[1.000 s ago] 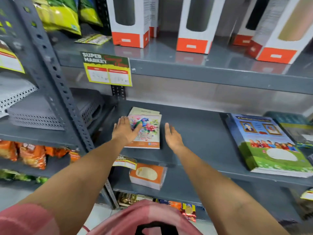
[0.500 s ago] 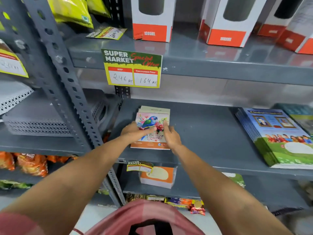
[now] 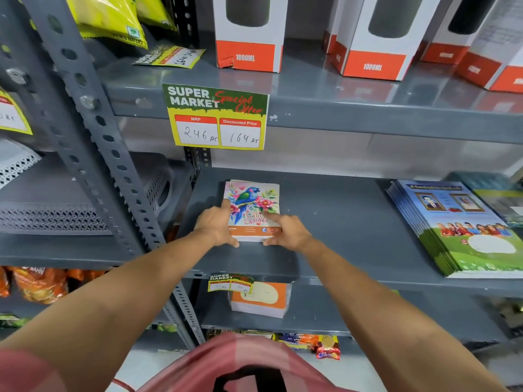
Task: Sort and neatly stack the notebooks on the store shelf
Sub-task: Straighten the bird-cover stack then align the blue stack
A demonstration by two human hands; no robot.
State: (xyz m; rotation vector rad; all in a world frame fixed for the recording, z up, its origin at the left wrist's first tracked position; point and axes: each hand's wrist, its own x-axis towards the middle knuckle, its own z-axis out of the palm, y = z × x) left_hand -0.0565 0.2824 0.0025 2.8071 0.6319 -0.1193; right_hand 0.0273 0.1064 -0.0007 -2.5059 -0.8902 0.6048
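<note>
A small stack of notebooks with a parrot-and-flowers cover [image 3: 253, 203] lies on the grey middle shelf [image 3: 334, 222], near its left end. My left hand [image 3: 216, 224] presses against the stack's left edge and my right hand [image 3: 285, 229] against its right edge, thumbs at the front. Both hands grip the stack between them. At the right end of the same shelf lies a taller stack of larger blue-and-green notebooks [image 3: 464, 230], untouched.
A perforated upright post [image 3: 93, 131] stands left of the stack. A price tag [image 3: 216, 120] hangs from the upper shelf, which holds white-and-orange bottle boxes [image 3: 247, 43]. Grey baskets [image 3: 85, 210] sit at left. An orange pack [image 3: 259, 298] lies on the shelf below.
My hands went from lying flat and apart by the parrot stack to closing in on both its sides. The stack now looks squared up, and the view has moved closer.
</note>
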